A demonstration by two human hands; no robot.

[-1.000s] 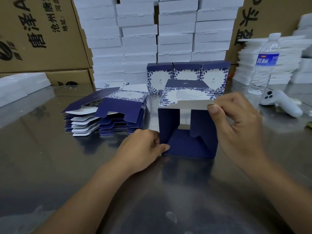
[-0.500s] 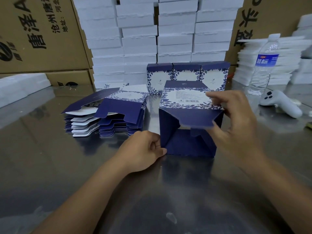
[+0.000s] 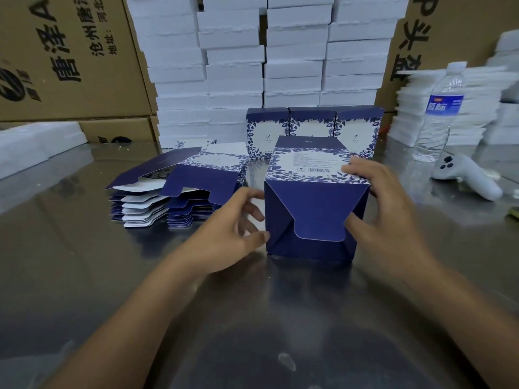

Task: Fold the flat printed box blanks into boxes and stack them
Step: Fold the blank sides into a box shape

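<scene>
Head view: the right hand [image 3: 384, 214] holds the blue-and-white box [image 3: 309, 209] by its right side, fingers laid over the printed top panel and thumb pressed on the dark near face. The left hand [image 3: 233, 228] is beside the box's left edge with fingers loosely spread. It is blurred, but its thumb tip seems to touch the lower left corner.

The box stands on the steel table [image 3: 252, 318], mid-frame. To its left is a stack of flat blanks [image 3: 179, 197], and just behind it a row of three folded boxes [image 3: 311, 127]. A water bottle [image 3: 441, 113] and a white controller [image 3: 466, 178] are off to the right.

Half a second ago the near flap hung half folded over an open end; now it lies flat and closes that end, and the left hand has uncurled.
</scene>
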